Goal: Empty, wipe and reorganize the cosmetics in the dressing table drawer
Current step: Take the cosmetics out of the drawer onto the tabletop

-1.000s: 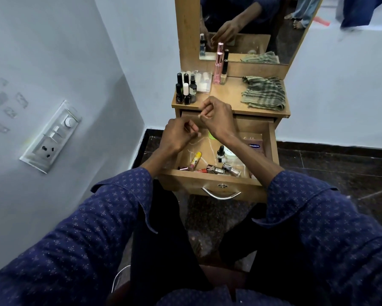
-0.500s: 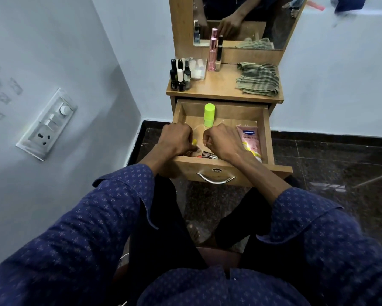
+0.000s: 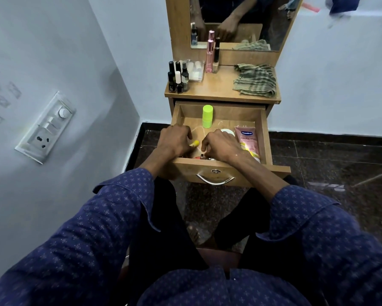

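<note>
A single wide-angle camera sits on the person's head, facing forward and steeply down. It looks from above the lap toward the dressing table (image 3: 221, 89) at 12 o'clock, close enough that the open drawer (image 3: 264, 138) fills the frame's centre. Sleeves crowd the 6 o'clock edge; a wall switch panel (image 3: 46, 127) lies at 9 o'clock.

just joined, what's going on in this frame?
A seated person has both hands in the open dressing table drawer. The left hand is at a small yellow tube; the right hand is over small items near the front wall, grip hidden. A green bottle and pink lotion tube are in the drawer. Nail polish bottles and a checked cloth sit on the tabletop.
</note>
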